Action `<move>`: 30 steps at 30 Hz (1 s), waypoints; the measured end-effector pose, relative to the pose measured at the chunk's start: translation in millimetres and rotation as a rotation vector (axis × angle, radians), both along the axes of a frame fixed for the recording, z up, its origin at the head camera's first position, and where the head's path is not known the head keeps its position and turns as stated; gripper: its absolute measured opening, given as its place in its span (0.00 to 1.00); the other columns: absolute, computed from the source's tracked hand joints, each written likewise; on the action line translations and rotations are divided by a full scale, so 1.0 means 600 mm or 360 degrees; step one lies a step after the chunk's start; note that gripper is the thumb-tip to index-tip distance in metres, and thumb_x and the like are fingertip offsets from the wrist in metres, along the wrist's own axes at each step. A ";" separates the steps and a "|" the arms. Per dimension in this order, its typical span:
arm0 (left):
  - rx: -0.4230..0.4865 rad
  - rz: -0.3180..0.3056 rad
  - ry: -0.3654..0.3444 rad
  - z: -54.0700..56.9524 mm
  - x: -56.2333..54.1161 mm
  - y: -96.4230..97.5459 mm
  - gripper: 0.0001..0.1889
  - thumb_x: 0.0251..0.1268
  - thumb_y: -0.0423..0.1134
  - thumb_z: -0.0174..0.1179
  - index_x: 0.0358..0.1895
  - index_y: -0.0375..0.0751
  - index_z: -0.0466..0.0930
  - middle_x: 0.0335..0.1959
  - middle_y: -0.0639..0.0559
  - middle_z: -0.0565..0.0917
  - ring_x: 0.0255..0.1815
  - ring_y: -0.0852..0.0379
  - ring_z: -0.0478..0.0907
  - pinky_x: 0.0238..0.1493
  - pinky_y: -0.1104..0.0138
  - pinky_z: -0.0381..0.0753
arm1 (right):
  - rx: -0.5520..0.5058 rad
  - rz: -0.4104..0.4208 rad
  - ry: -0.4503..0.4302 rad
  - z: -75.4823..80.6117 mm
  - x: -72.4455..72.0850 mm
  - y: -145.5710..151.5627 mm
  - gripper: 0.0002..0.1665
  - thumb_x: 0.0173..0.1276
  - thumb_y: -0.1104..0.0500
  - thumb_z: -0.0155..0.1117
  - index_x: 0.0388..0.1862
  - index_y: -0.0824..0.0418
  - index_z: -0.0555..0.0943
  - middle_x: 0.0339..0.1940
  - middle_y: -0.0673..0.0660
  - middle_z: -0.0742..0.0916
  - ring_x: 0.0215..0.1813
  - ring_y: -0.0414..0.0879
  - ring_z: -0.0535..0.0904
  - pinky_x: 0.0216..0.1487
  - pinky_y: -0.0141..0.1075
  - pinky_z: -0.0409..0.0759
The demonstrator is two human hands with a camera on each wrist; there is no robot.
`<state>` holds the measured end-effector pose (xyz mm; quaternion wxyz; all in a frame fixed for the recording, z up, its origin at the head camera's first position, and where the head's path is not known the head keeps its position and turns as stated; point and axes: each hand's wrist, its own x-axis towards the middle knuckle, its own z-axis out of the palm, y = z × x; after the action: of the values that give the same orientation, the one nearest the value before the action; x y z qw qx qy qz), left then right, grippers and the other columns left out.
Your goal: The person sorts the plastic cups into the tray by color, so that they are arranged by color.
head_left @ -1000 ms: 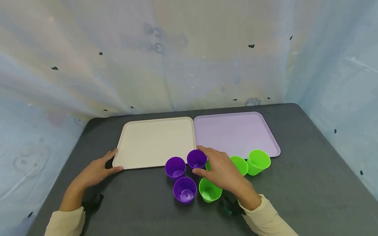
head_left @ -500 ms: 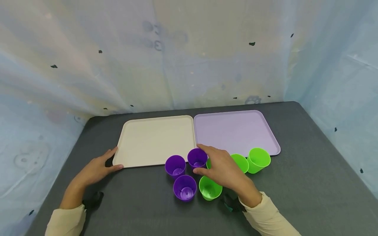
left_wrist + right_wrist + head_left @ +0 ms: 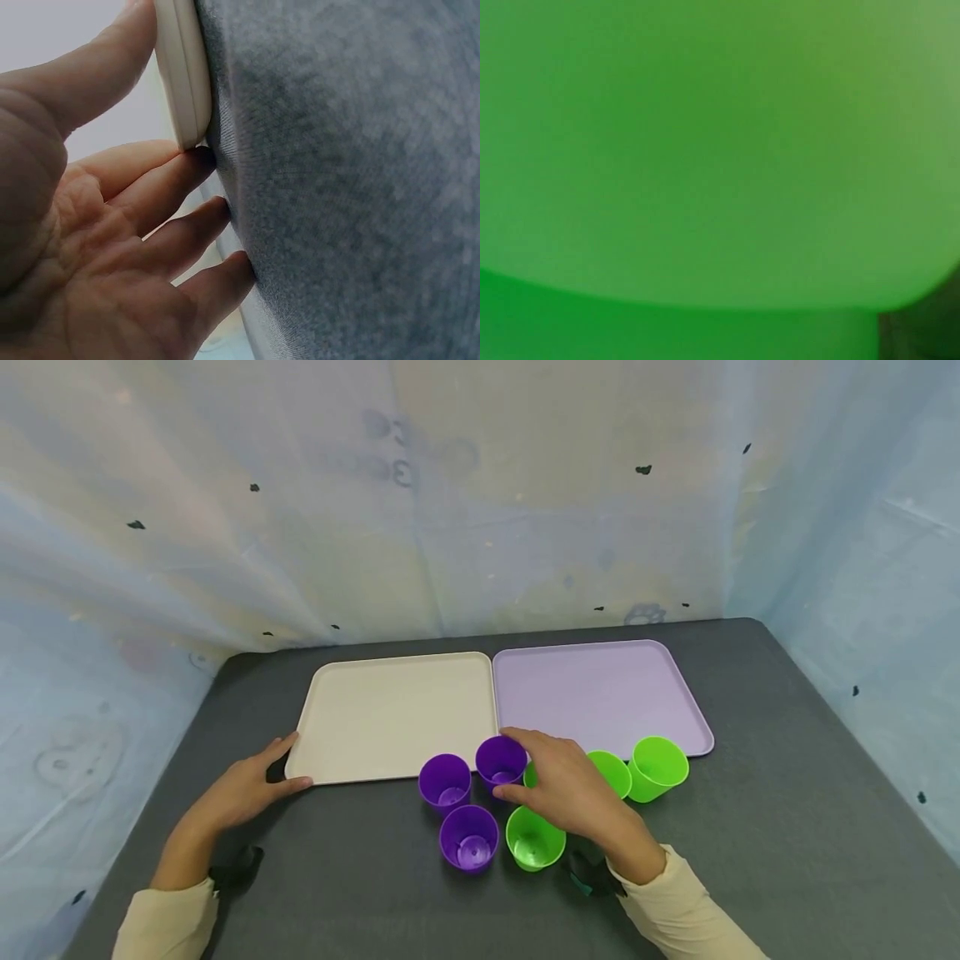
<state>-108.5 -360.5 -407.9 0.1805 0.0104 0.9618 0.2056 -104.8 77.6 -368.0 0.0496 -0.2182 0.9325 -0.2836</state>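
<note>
In the head view my left hand (image 3: pixel 238 793) touches the near left corner of a cream tray (image 3: pixel 397 718), thumb and index finger spread along its edges. Close up in the left wrist view, the thumb lies against the tray's rim (image 3: pixel 180 82) and the other fingers extend loosely below. My right hand (image 3: pixel 562 781) spans the right side of a purple cup (image 3: pixel 501 762), index finger at its far rim and thumb at its near side. Under that hand a green cup (image 3: pixel 529 776) is mostly hidden. Green plastic (image 3: pixel 705 187) fills the right wrist view, blurred.
Two more purple cups, one farther back (image 3: pixel 446 783) and one nearer (image 3: pixel 469 839), stand to the left. Green cups stand in front (image 3: pixel 535 839), beside the hand (image 3: pixel 611 774) and farther right (image 3: pixel 657 768). A lilac tray (image 3: pixel 592 693) adjoins the cream one on the dark table (image 3: pixel 337 877).
Both hands stay where they are, and the cups and trays keep their places. Only the head view shifts slightly.
</note>
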 end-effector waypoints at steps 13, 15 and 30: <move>-0.0007 0.0022 -0.0014 0.000 0.001 0.000 0.55 0.64 0.68 0.57 0.81 0.40 0.39 0.76 0.19 0.46 0.72 0.17 0.50 0.63 0.28 0.60 | -0.0183 -0.0079 -0.0153 0.033 0.010 0.002 0.44 0.55 0.46 0.79 0.69 0.53 0.74 0.65 0.51 0.83 0.67 0.52 0.78 0.66 0.51 0.77; -0.0014 0.0033 -0.0021 -0.001 0.002 -0.001 0.55 0.64 0.68 0.57 0.81 0.40 0.39 0.75 0.19 0.46 0.72 0.17 0.50 0.63 0.28 0.59 | -0.0161 -0.0093 -0.0168 0.042 0.011 0.002 0.44 0.54 0.44 0.79 0.70 0.51 0.73 0.64 0.50 0.83 0.66 0.52 0.79 0.66 0.51 0.77; -0.0024 0.0041 -0.0024 -0.001 -0.003 0.002 0.56 0.62 0.69 0.58 0.81 0.39 0.40 0.75 0.17 0.46 0.72 0.17 0.50 0.64 0.27 0.58 | -0.0108 -0.0064 -0.0055 0.096 0.001 0.005 0.44 0.55 0.42 0.78 0.70 0.48 0.73 0.61 0.49 0.85 0.62 0.51 0.81 0.61 0.49 0.79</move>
<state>-110.2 -359.1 -408.3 0.1853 -0.0048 0.9619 0.2008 -104.0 80.8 -310.5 0.0524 -0.1962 0.9255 -0.3198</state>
